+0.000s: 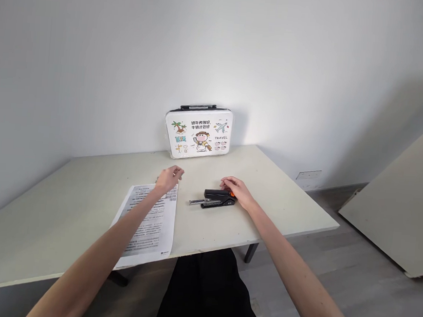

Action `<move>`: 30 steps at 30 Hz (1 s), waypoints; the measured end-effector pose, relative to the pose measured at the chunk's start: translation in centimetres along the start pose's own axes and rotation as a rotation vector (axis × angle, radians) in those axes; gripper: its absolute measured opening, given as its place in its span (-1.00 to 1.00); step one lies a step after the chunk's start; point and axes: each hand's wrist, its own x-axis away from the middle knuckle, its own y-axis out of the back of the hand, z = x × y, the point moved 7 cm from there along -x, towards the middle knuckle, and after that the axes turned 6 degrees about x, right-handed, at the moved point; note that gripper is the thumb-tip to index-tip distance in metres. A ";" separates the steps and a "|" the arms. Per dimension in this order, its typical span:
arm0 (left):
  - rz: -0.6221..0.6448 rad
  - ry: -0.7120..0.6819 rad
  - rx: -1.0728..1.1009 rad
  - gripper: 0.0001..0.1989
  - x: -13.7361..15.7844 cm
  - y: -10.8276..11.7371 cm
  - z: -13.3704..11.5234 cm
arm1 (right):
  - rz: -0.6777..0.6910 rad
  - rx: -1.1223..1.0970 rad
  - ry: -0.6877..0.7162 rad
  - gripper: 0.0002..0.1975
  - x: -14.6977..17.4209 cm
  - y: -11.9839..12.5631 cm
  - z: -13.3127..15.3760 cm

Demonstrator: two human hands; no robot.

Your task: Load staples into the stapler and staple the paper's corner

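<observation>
A black stapler (218,198) lies on the table in front of me, its metal staple rail sticking out to the left. My right hand (236,189) is at its rear end, with the fingers curled along the far side and an orange part showing beside the palm. To the left, my left hand (171,178) hovers over the top edge of a printed sheet of paper (155,227). Its fingers are pinched together; a small dark bit shows at the fingertips, too small to name. Something greyish is partly hidden behind this hand.
A white case (199,133) with cartoon prints and a black handle stands upright at the back of the table (64,215), near the wall. The sheet reaches the table's front edge. At the far right is a pale panel (401,207) on the floor.
</observation>
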 end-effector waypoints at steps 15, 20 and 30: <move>0.415 0.298 0.871 -0.65 5.0 -4.6 -1.5 | 0.005 -0.010 0.005 -0.72 -0.4 0.2 -0.6; 0.447 0.343 0.959 -0.73 5.2 -4.7 -1.7 | 0.003 -0.013 0.008 -0.69 -0.5 0.1 -0.6; 0.467 0.322 0.922 -0.71 7.1 -4.2 -2.0 | 0.003 -0.018 0.006 -0.71 -0.4 0.2 -0.5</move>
